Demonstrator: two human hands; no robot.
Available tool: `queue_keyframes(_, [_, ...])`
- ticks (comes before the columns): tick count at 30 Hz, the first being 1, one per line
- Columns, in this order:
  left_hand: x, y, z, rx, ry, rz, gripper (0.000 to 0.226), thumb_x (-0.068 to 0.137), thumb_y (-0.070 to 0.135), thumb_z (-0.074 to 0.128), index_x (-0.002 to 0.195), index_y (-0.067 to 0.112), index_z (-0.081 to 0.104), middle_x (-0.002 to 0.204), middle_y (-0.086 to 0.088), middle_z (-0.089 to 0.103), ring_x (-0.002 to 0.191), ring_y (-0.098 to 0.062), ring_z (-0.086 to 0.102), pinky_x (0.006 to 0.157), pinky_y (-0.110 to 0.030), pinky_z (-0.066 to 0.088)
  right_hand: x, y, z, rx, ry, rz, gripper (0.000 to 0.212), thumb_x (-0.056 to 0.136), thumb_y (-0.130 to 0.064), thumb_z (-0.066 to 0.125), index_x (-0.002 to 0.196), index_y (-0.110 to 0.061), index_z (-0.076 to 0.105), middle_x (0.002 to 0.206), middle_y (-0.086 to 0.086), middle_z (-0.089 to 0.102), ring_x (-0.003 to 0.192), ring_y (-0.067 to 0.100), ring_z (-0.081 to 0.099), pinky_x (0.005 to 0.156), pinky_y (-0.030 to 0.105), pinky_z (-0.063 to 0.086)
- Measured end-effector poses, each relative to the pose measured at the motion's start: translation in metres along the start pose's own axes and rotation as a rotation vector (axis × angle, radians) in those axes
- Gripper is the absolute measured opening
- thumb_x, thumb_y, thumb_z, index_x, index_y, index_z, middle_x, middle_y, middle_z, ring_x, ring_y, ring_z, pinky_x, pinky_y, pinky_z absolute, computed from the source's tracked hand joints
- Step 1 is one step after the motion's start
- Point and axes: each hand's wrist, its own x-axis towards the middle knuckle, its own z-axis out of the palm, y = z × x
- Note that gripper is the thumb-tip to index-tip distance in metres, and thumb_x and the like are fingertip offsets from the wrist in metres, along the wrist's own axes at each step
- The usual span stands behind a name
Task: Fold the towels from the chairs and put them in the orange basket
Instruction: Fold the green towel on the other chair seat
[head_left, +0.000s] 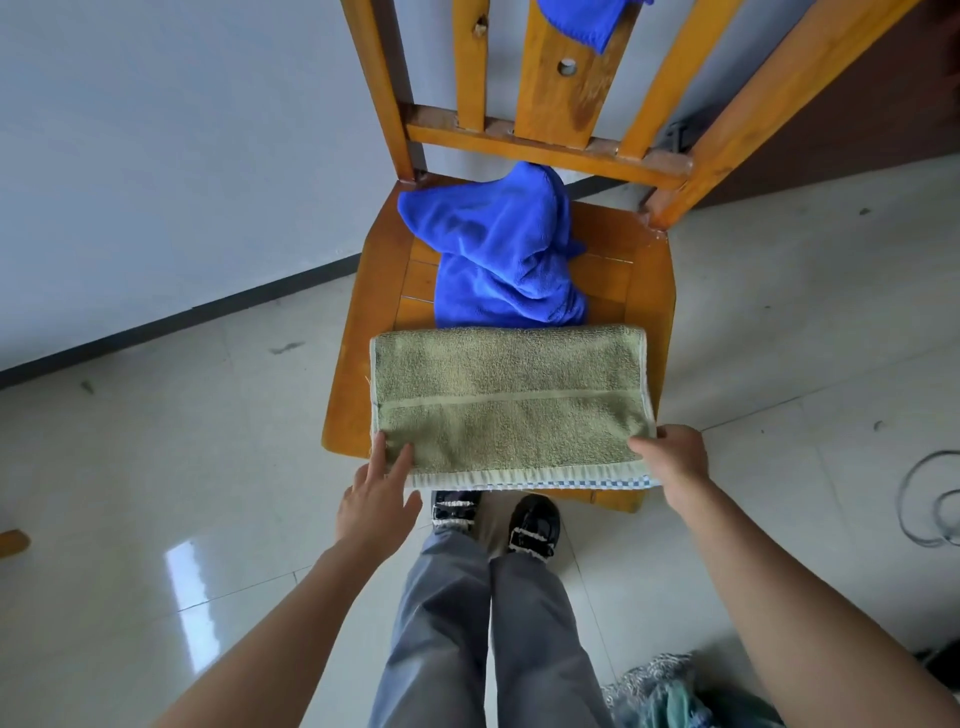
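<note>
While the green towel (511, 400) lies folded across the front of the wooden chair (363, 312), left hand (376, 493) flat on its near-left corner, right hand (675, 460) pinching the near-right one, best carry that end over squarely, edges matched.

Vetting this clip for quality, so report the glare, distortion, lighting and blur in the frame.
Head view, glare: a bright reflection on the glossy floor tiles at lower left. Head view, distortion: the wide lens splays the back slats of the chair outward. Head view, light: soft, with faint shadows. Head view, focus: the green towel shows a sharp weave, no motion blur.
</note>
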Motion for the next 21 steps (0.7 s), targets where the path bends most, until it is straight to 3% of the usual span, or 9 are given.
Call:
queue_keyframes(4, [-0.005,0.016,0.0,0.024,-0.045,0.098,0.058,0.097,0.032,0.04,0.148,0.029,0.012,0.158,-0.003,-0.007,0.139,-0.026,0.024,0.107,-0.041,0.035,-0.007,0.006,-0.027,0.128,0.141,0.018,0.035,0.078,-0.005,0.065,0.049,-0.009,0.045,0.053,0.011,0.043,0.055,0.022,0.039,0.057,0.03,0.028])
queue_keyframes(9, [-0.008,0.043,0.013,0.09,-0.107,0.193,0.059,0.096,0.028,0.039,0.148,0.028,0.011,0.158,0.001,-0.011,0.144,-0.024,0.006,0.114,-0.043,0.022,-0.014,0.024,-0.05,0.109,0.213,0.01,0.012,0.084,-0.012,0.06,0.08,-0.001,0.057,0.077,0.016,0.054,0.074,0.027,0.049,0.065,0.03,0.033])
queue_keyframes(13, [-0.007,0.051,0.014,-0.012,-0.093,0.189,0.058,0.096,0.029,0.04,0.148,0.027,0.014,0.158,0.004,-0.006,0.145,-0.021,0.006,0.115,-0.045,0.021,-0.026,0.014,-0.054,0.234,0.179,-0.104,0.013,0.083,-0.008,0.061,0.076,-0.002,0.052,0.063,0.006,0.046,0.074,0.022,0.045,0.055,0.029,0.029])
queue_keyframes(16, [-0.004,0.048,0.006,-0.317,-0.074,0.18,0.054,0.095,0.022,0.047,0.145,0.024,0.027,0.154,0.005,0.02,0.139,-0.018,0.027,0.111,-0.039,0.031,-0.057,-0.006,-0.046,0.254,0.166,-0.315,0.022,0.071,-0.023,0.062,0.084,-0.007,0.053,0.074,0.004,0.053,0.071,0.02,0.049,0.06,0.026,0.031])
queue_keyframes(18, [0.0,0.043,-0.003,-0.674,-0.083,0.09,0.048,0.094,0.015,0.051,0.14,0.02,0.038,0.137,0.004,0.044,0.119,-0.012,0.048,0.1,-0.029,0.038,-0.082,-0.018,-0.029,0.248,0.091,-0.493,0.017,0.065,-0.025,0.057,0.077,-0.014,0.051,0.069,-0.002,0.054,0.061,0.003,0.049,0.055,0.021,0.033])
queue_keyframes(21, [0.007,0.039,-0.015,-1.038,-0.116,-0.043,0.039,0.096,0.015,0.046,0.135,0.015,0.044,0.125,-0.001,0.054,0.124,-0.022,0.047,0.104,-0.036,0.033,-0.108,-0.027,0.008,0.178,-0.125,-0.692,0.021,0.072,-0.014,0.063,0.069,-0.022,0.044,0.061,-0.008,0.047,0.051,0.004,0.04,0.05,0.019,0.032])
